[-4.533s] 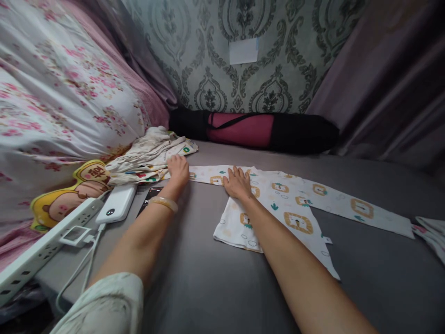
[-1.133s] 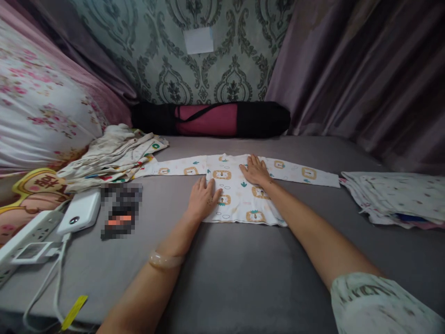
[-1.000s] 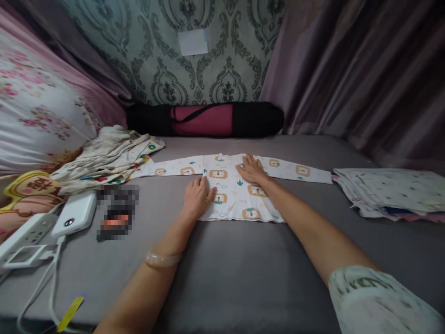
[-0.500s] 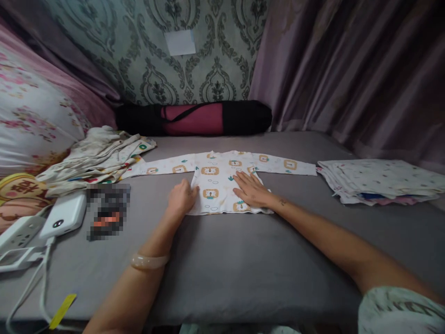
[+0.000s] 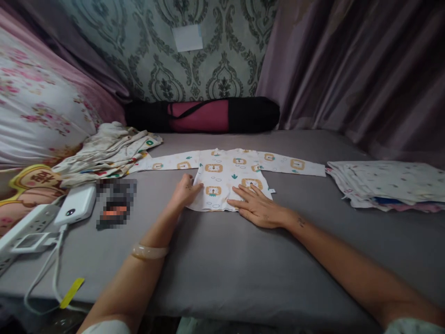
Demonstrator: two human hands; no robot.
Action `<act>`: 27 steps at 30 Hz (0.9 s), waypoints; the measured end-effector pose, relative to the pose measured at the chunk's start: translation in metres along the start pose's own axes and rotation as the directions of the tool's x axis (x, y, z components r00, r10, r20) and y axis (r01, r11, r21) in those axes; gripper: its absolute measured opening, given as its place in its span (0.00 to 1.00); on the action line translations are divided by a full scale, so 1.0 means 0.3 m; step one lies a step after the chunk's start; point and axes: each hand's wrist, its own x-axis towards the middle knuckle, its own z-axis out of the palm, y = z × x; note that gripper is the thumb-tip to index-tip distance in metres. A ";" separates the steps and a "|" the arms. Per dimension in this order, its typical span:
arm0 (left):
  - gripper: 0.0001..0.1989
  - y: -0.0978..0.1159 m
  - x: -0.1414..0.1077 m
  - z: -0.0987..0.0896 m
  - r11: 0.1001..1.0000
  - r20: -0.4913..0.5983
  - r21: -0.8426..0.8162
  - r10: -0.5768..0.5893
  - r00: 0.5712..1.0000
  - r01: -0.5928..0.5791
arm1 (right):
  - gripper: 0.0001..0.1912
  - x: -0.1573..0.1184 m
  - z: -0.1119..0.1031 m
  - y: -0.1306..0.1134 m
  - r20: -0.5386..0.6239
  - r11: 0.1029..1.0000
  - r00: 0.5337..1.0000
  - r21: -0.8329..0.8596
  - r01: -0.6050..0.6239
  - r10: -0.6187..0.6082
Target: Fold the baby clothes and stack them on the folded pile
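Note:
A white long-sleeved child's shirt [image 5: 225, 178] with tan lion faces and small green leaves lies spread flat, both sleeves stretched out sideways. My right hand [image 5: 259, 204] rests open on its lower right part, fingers spread and palm down near the hem. At the shirt's lower left edge is my left hand [image 5: 187, 190]; its thumb lies on the cloth and stands apart from the fingers, which are partly hidden. A small tag shows at the right side seam.
Folded clothes [image 5: 389, 183] are stacked at the right, close to one cuff. A loose clothes pile [image 5: 107, 150] meets the other sleeve. A black and maroon long bag [image 5: 201, 115] lies along the wall. A white power bank [image 5: 75, 204], power strip [image 5: 31, 225] and cables are at left.
My right hand has slid down the shirt toward the hem, uncovering more of a lion print. My left hand stays at the left edge. The view has shifted slightly.

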 end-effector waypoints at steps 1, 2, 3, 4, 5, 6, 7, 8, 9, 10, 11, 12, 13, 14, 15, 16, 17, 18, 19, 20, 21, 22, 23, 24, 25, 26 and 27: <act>0.27 -0.002 0.002 -0.005 1.000 0.007 -0.018 -0.002 1.000 0.002 | 0.25 -0.003 -0.001 -0.002 0.009 1.000 1.000 0.012 0.028 -0.028; 0.27 -0.003 0.004 -0.010 1.000 0.008 -0.027 -0.005 1.000 0.005 | 0.25 -0.006 -0.002 -0.004 0.018 0.998 0.998 0.029 0.056 -0.056; 0.26 -0.003 0.005 -0.015 1.000 0.001 -0.030 -0.008 1.000 0.008 | 0.25 -0.009 -0.004 -0.007 0.026 0.995 0.996 0.053 0.083 -0.085; 0.25 -0.004 0.006 -0.020 0.999 -0.008 -0.030 -0.010 1.000 0.010 | 0.25 -0.012 -0.006 -0.010 0.032 0.990 0.993 0.085 0.110 -0.113; 0.23 -0.005 0.007 -0.024 0.999 -0.016 -0.033 -0.009 1.000 0.009 | 0.25 -0.014 -0.009 -0.015 0.037 0.983 0.989 0.122 0.135 -0.141; 0.19 -0.007 0.009 -0.027 0.999 -0.014 -0.042 -0.004 1.000 0.003 | 0.26 -0.015 -0.013 -0.020 0.039 0.974 0.985 0.163 0.159 -0.168; 0.16 -0.009 0.010 -0.029 0.998 -0.003 -0.064 0.000 1.000 0.000 | 0.26 -0.016 -0.016 -0.024 0.038 0.962 0.980 0.205 0.181 -0.193; 0.13 -0.012 0.012 -0.030 0.995 0.016 -0.100 -0.001 1.000 0.003 | 0.26 -0.017 -0.021 -0.029 0.039 0.948 0.975 0.245 0.201 -0.217; 0.10 -0.015 0.013 -0.030 0.989 0.041 -0.147 -0.014 0.999 0.020 | 0.26 -0.017 -0.025 -0.033 0.043 0.934 0.970 0.283 0.217 -0.239; 0.09 -0.017 0.015 -0.029 0.979 0.066 -0.199 -0.035 0.997 0.047 | 0.25 -0.017 -0.029 -0.036 0.050 0.920 0.965 0.318 0.230 -0.259; 0.08 -0.018 0.017 -0.029 0.964 0.085 -0.252 -0.060 0.995 0.080 | 0.25 -0.016 -0.032 -0.039 0.059 0.906 0.959 0.351 0.239 -0.276; 0.08 -0.017 0.019 -0.029 0.945 0.100 -0.306 -0.088 0.991 0.114 | 0.24 -0.016 -0.035 -0.040 0.068 0.893 0.956 0.379 0.241 -0.287; 0.09 -0.013 0.021 -0.030 0.921 0.115 -0.360 -0.115 0.987 0.150 | 0.24 -0.015 -0.038 -0.041 0.073 0.884 0.954 0.403 0.239 -0.291; 0.10 -0.008 0.025 -0.031 0.890 0.132 -0.417 -0.144 0.981 0.187 | 0.24 -0.015 -0.040 -0.042 0.075 0.877 0.954 0.421 0.232 -0.289; 0.11 0.000 0.029 -0.033 0.851 0.154 -0.472 -0.177 0.972 0.230 | 0.24 -0.015 -0.041 -0.042 0.074 0.873 0.957 0.432 0.224 -0.282; 0.12 0.008 0.034 -0.034 0.805 0.177 -0.524 -0.215 0.960 0.277 | 0.24 -0.015 -0.042 -0.041 0.072 0.872 0.959 0.439 0.216 -0.274; 0.12 0.016 0.041 -0.035 0.757 0.200 -0.571 -0.248 0.948 0.318 | 0.25 -0.015 -0.042 -0.041 0.072 0.872 0.960 0.442 0.212 -0.270; 0.13 0.023 0.048 -0.036 0.710 0.212 -0.615 -0.270 0.939 0.343 | 0.25 -0.015 -0.042 -0.041 0.072 0.872 0.960 0.443 0.211 -0.269; 0.13 0.029 0.057 -0.035 0.673 0.211 -0.654 -0.276 0.938 0.346 | 0.26 -0.015 -0.042 -0.040 0.074 0.872 0.960 0.442 0.212 -0.271; 0.13 0.033 0.065 -0.034 0.649 0.195 -0.687 -0.269 0.943 0.327 | 0.26 -0.015 -0.042 -0.039 0.075 0.872 0.959 0.439 0.216 -0.275; 0.13 0.035 0.074 -0.032 0.632 0.171 -0.716 -0.251 0.953 0.295 | 0.27 -0.015 -0.042 -0.039 0.076 0.873 0.957 0.435 0.220 -0.279; 0.13 0.034 0.083 -0.029 0.620 0.142 -0.741 -0.229 0.963 0.257 | 0.27 -0.015 -0.042 -0.038 0.077 0.875 0.956 0.430 0.223 -0.281; 0.14 0.031 0.090 -0.027 0.610 0.118 -0.759 -0.215 0.969 0.228 | 0.27 -0.015 -0.041 -0.038 0.079 0.876 0.956 0.426 0.224 -0.283; 0.16 0.026 0.097 -0.025 0.603 0.105 -0.769 -0.208 0.973 0.212 | 0.28 -0.015 -0.042 -0.037 0.078 0.877 0.956 0.424 0.226 -0.284; 0.19 0.018 0.102 -0.023 0.601 0.096 -0.773 -0.205 0.974 0.203 | 0.28 -0.016 -0.042 -0.037 0.077 0.877 0.955 0.424 0.228 -0.285; 0.21 0.009 0.106 -0.021 0.607 0.084 -0.771 -0.207 0.975 0.195 | 0.28 -0.016 -0.043 -0.037 0.075 0.875 0.955 0.426 0.229 -0.286; 0.24 -0.002 0.108 -0.018 0.626 0.060 -0.760 -0.201 0.978 0.175 | 0.28 -0.016 -0.043 -0.038 0.072 0.874 0.956 0.429 0.229 -0.286</act>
